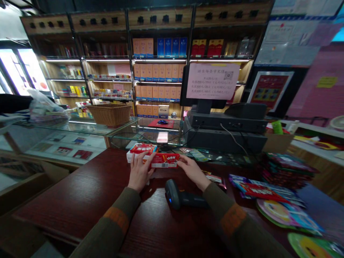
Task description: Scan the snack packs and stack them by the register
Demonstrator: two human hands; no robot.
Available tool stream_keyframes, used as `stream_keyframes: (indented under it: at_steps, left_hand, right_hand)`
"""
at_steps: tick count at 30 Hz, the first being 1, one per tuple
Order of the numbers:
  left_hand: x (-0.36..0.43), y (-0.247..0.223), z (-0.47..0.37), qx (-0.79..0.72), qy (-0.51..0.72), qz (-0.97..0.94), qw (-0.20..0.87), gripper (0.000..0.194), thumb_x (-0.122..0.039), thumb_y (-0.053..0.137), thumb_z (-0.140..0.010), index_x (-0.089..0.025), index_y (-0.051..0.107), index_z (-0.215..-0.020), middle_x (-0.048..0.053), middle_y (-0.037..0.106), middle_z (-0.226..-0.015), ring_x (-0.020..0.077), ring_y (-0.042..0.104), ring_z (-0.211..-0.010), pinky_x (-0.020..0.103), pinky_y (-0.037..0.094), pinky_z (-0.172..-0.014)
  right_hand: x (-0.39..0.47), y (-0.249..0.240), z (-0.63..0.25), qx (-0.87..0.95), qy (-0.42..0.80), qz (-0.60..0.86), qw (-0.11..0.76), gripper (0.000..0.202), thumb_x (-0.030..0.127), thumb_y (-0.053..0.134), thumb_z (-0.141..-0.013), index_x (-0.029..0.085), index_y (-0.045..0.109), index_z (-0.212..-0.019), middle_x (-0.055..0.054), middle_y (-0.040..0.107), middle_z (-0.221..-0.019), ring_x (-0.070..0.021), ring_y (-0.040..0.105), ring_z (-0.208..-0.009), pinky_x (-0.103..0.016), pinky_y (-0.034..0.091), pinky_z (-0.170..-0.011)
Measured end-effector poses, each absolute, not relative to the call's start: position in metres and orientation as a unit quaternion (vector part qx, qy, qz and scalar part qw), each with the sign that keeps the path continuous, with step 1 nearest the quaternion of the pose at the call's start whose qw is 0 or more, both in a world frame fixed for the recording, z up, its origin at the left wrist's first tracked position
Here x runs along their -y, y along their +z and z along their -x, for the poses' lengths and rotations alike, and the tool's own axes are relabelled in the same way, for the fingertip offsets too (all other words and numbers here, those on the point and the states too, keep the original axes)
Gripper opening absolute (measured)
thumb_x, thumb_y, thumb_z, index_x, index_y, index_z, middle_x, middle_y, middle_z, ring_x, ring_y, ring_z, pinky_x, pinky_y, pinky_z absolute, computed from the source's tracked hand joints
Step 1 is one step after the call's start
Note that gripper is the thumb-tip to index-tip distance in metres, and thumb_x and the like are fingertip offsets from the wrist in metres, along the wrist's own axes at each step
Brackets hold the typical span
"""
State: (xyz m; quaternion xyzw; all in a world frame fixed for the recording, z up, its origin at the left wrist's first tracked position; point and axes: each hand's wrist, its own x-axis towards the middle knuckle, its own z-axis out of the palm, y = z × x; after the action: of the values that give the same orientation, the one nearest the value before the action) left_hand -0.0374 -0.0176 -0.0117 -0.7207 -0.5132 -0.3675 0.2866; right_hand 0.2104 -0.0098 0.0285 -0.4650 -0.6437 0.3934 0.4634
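Both of my hands are at a red-and-white snack box [165, 160] near the far edge of the dark wooden table [88, 186]. My right hand [191, 168] pinches its right end between thumb and fingers. My left hand [141, 171] lies across the left end, fingers spread over it and over a second red-and-white box [143, 147] just behind. How firmly the left fingers grip is not plain. Below the boxes, between my forearms, a dark handheld barcode scanner [176, 195] with a blue light lies on the table.
Several flat snack packets [264, 190] and a dark stack of packets [288, 170] lie to the right. Beyond the table stand a glass counter [72, 143], a wicker basket [110, 114] and a cash register [228, 125] with a paper notice on its screen. Stocked shelves [161, 73] line the wall.
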Motion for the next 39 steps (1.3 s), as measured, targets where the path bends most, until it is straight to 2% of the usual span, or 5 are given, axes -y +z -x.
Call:
stream_keyframes:
  at_steps: [8, 17, 23, 28, 39]
  left_hand:
    - [0.017, -0.012, 0.035, 0.553, -0.342, 0.715, 0.259, 0.063, -0.028, 0.065, -0.086, -0.028, 0.048, -0.147, 0.012, 0.062, -0.124, 0.0303, 0.054, -0.116, 0.050, 0.034, -0.113]
    - [0.015, -0.012, 0.032, 0.531, -0.392, 0.722, 0.205, 0.065, -0.029, 0.053, -0.092, -0.016, 0.034, -0.153, 0.013, 0.063, -0.129, 0.0279, 0.055, -0.121, 0.049, 0.027, -0.119]
    - [0.014, -0.001, 0.034, 0.533, -0.458, 0.699, 0.136, 0.055, -0.031, 0.052, -0.093, -0.020, 0.045, -0.146, 0.011, 0.067, -0.127, 0.0264, 0.057, -0.120, 0.051, 0.025, -0.120]
    - [0.009, 0.010, 0.043, 0.546, -0.510, 0.660, 0.082, 0.047, -0.028, 0.052, -0.090, -0.021, 0.052, -0.136, 0.010, 0.066, -0.133, 0.0265, 0.057, -0.124, 0.052, 0.025, -0.119]
    - [-0.004, 0.011, 0.082, 0.588, -0.512, 0.626, 0.035, 0.043, -0.026, 0.050, -0.086, -0.020, 0.051, -0.129, 0.009, 0.068, -0.130, 0.0278, 0.059, -0.122, 0.057, 0.022, -0.118]
  right_hand:
    - [0.020, 0.034, -0.204, 0.637, 0.397, 0.478, 0.456, 0.041, 0.031, 0.057, -0.085, 0.017, 0.067, -0.122, -0.008, 0.072, -0.106, -0.0206, 0.066, -0.095, -0.034, 0.051, -0.086]
    - [0.017, 0.040, -0.204, 0.648, 0.377, 0.449, 0.485, 0.035, 0.028, 0.060, -0.082, 0.020, 0.069, -0.115, -0.006, 0.074, -0.101, -0.0209, 0.068, -0.093, -0.035, 0.054, -0.087]
    - [0.011, 0.044, -0.199, 0.643, 0.347, 0.460, 0.505, 0.044, 0.031, 0.062, -0.083, 0.019, 0.063, -0.125, -0.010, 0.070, -0.121, -0.0213, 0.068, -0.107, -0.037, 0.051, -0.099]
    - [0.006, 0.050, -0.186, 0.659, 0.352, 0.427, 0.509, 0.042, 0.026, 0.060, -0.084, 0.018, 0.061, -0.125, -0.012, 0.068, -0.129, -0.0212, 0.066, -0.115, -0.038, 0.048, -0.106]
    - [-0.018, 0.039, -0.150, 0.705, 0.302, 0.449, 0.459, 0.035, 0.026, 0.063, -0.085, 0.019, 0.064, -0.119, -0.010, 0.071, -0.123, -0.0229, 0.066, -0.117, -0.040, 0.047, -0.106]
